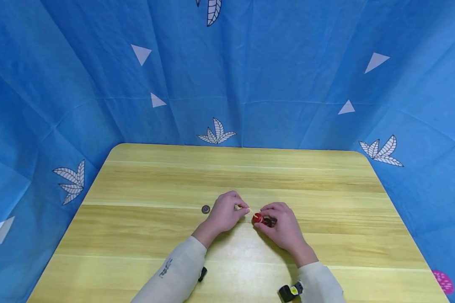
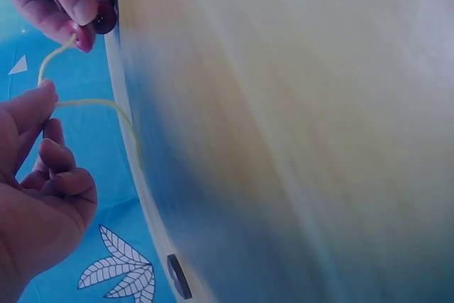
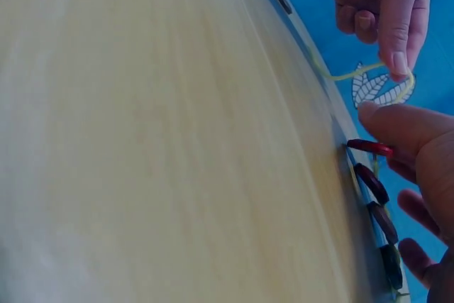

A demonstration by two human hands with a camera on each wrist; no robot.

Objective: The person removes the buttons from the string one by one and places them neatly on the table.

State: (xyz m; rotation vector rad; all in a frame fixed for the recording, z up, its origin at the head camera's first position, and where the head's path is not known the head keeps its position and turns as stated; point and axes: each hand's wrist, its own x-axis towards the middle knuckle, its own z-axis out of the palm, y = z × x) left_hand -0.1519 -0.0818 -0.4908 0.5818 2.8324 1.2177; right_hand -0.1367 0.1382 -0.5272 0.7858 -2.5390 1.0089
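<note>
From where I stand, the person leans both forearms over the tabletop (image 1: 136, 231), and the work sits between the two hands: a red button (image 1: 257, 218) with a yellow cord (image 2: 92, 101) leading out of its face. The left hand (image 1: 224, 213) has a narrow grip, thumb and finger pinching the cord partway along, with a free tail trailing past the pinch. The right hand (image 1: 282, 225) holds the red button between thumb and fingers; dark buttons (image 3: 383, 223) follow it in a row beneath that hand. I take the step to be drawing the cord through the red button. To do it well, I'd keep the right grip firm on the rim, clear of the hole, and pull the cord straight and evenly with the left, taking up the slack without jerking. One loose brown button (image 1: 206, 209) lies near the left hand, untouched.
</note>
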